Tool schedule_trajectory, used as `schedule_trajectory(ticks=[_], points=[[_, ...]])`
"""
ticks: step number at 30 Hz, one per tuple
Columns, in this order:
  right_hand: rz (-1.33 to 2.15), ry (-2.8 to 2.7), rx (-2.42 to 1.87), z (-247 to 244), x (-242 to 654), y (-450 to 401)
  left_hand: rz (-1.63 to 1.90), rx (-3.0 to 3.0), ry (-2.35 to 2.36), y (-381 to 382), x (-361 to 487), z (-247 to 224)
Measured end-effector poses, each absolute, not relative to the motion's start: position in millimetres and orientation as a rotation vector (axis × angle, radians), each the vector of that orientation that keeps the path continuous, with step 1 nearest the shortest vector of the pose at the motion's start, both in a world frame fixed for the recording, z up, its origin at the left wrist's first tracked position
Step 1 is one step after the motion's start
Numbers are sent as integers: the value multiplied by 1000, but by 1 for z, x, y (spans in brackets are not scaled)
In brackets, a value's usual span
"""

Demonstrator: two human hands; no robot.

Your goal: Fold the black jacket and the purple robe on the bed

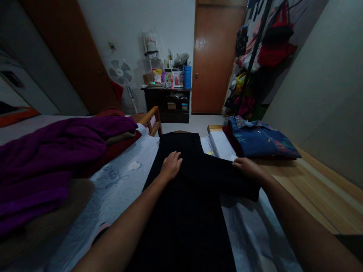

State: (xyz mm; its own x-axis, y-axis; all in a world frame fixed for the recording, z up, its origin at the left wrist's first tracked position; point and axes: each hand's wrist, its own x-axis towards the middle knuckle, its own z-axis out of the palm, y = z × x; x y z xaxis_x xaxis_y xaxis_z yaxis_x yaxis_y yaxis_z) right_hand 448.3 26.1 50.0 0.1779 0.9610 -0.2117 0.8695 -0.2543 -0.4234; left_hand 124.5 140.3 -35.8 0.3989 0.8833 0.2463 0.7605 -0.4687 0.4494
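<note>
A black top (181,211) lies spread lengthwise over the light bed sheet, one sleeve (221,175) stretched out to the right. On its upper part rests my left hand (171,165), palm down with the fingers extended. My right hand (246,166) pinches the upper edge of that sleeve, near its outer end. The other sleeve cannot be made out. Just beyond my right hand sits a folded blue patterned shirt (263,138) on a dark red folded cloth.
Purple cloth (56,151) is heaped on the left of the bed sheet (124,189). A wooden ledge (306,189) runs along the right. Farther off are a wooden chair or frame (153,119), a standing fan (121,71), a dark cabinet (167,107) and a door (217,56).
</note>
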Motion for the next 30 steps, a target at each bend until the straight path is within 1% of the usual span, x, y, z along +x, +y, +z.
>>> schedule_trajectory(ticks=[3, 5, 7, 9, 11, 12, 13, 15, 17, 19, 22, 25, 30], points=[[599, -1739, -2154, 60, 458, 32, 783, 2109, 1535, 155, 102, -53], [511, -1761, -2215, 62, 464, 35, 766, 2002, 1514, 160, 91, -66], [292, -1803, -2385, 61, 463, 36, 719, 1991, 1467, 162, 85, -76], [-36, -1834, -2524, 59, 450, 34, 678, 2033, 1442, 161, 85, -83], [-280, -1888, -2482, 59, 423, 31, 626, 2095, 1452, 160, 87, -86], [-304, -1940, -2391, 59, 406, 30, 594, 2125, 1464, 159, 89, -87], [-250, -2024, -2277, 58, 387, 29, 561, 2150, 1478, 158, 90, -87], [-13, -2194, -2039, 53, 351, 28, 505, 2178, 1505, 157, 91, -86], [120, -2287, -1908, 42, 325, 29, 473, 2191, 1520, 156, 92, -85], [132, -2367, -1890, 28, 314, 31, 455, 2203, 1518, 156, 91, -83], [147, -2463, -1970, 9, 320, 30, 462, 2196, 1495, 156, 90, -80], [108, -2436, -2059, 1, 330, 27, 569, 2135, 1479, 155, 89, -78], [41, -2396, -1888, -1, 320, 26, 775, 2024, 1398, 155, 85, -81]])
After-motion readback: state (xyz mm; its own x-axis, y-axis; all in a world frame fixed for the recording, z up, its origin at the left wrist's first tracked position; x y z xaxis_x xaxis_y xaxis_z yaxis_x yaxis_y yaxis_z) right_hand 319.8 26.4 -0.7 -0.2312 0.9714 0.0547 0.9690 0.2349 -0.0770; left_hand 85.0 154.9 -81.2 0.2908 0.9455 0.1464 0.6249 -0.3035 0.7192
